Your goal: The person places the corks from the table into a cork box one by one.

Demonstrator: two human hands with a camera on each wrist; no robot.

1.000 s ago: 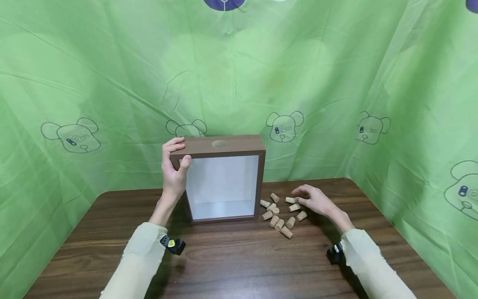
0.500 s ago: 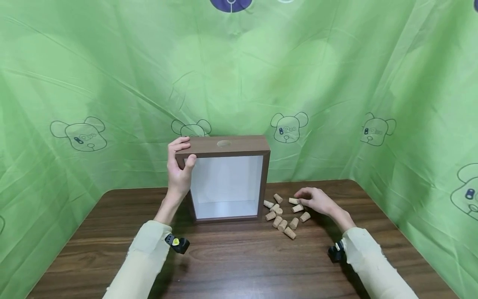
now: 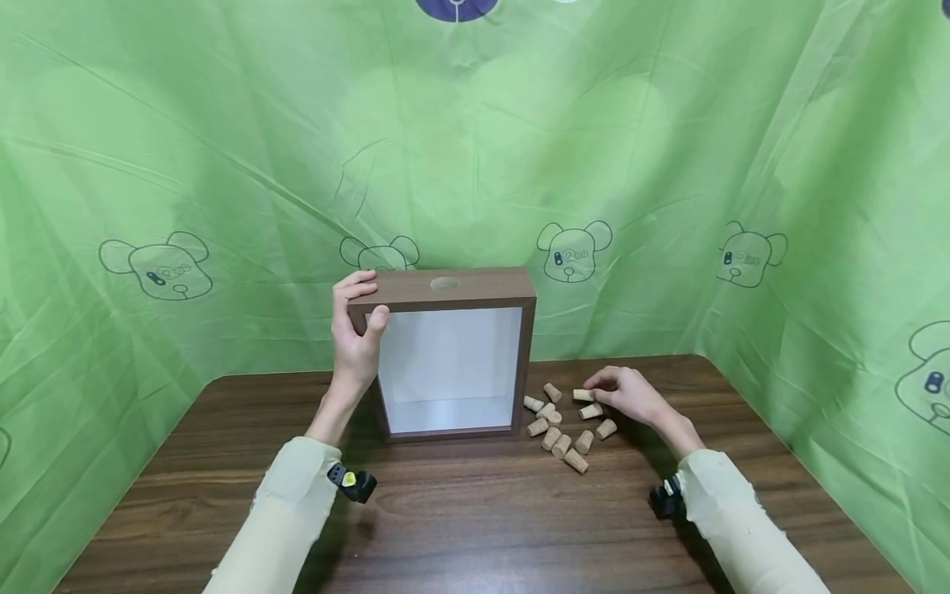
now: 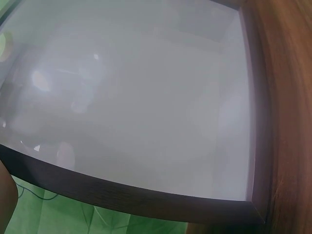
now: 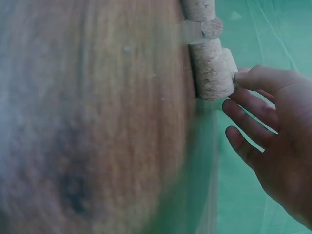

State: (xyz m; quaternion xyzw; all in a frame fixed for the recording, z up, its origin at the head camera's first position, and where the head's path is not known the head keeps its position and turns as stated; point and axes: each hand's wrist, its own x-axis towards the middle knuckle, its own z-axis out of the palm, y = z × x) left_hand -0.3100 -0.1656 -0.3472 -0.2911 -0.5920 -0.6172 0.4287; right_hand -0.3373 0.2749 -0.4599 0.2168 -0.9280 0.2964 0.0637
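A brown-framed shadow box (image 3: 454, 371) with a white inside and a clear glossy front stands upright on the table. My left hand (image 3: 355, 338) grips its upper left corner, thumb on the front frame and fingers over the top. In the left wrist view the box's front (image 4: 146, 107) fills most of the picture. My right hand (image 3: 631, 394) pinches one cork (image 3: 582, 395) between thumb and forefinger at the far edge of a loose group of corks (image 3: 562, 446). The right wrist view shows the thumb (image 5: 263, 77) at that cork's end, partly behind a nearer cork (image 5: 210, 73).
The box's top has a round slot plate (image 3: 445, 284). Dark wood tabletop (image 3: 475, 511) lies in front of the box and corks. Green curtains (image 3: 475, 165) close off the back and both sides.
The head view has shifted slightly, so everything appears a little further right. Both hands, the box and the corks keep nearly the same places.
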